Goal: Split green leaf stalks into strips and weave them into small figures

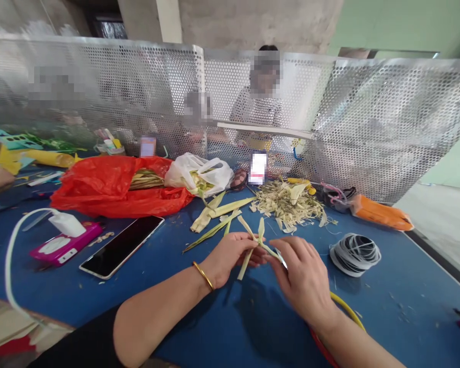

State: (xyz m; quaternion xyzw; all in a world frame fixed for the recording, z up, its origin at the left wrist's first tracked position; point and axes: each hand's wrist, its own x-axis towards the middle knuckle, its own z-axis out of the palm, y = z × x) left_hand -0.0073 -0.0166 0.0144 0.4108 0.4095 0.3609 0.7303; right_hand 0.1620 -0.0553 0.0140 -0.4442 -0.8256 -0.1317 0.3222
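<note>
While our two hands meet over the middle of the blue bench (pixel 214 327), they share one small piece: a knot of palm-leaf strips (pixel 257 237), pale green, flat and pointed, crossing one another like a star. Our left hand (pixel 230 255) pinches it from the left, thumb and fingers closed on the crossing, with a thin gold bangle (pixel 203 276) round the wrist. Our right hand (pixel 302 278) has its fingers curled over the strip that runs out to the right, gripping it; we cannot tell what the fingertips do underneath. A yellow band (pixel 347 306) curves out from behind that wrist.

Just beyond the knot lie loose leaf blades (pixel 214 209), long and creased. Toward the far edge sits a heap of leaf trimmings (pixel 287 204), dry, curly and straw-coloured. Near the right edge we see a coil of flat grey-white strapping (pixel 354 254), and beyond it an orange, glossy wrapped thing (pixel 381 213).

On the left side a dark, glassy phone (pixel 121 246) lies flat beside a pink case (pixel 63 246) with a white plug (pixel 67 224) on it. Behind them a crumpled red plastic bag (pixel 111 186) and a white plastic bag (pixel 199 174) both hold leaf bundles. A perforated metal screen (pixel 368 117) stands along the far edge, with a person (pixel 260 110) seated behind it.
</note>
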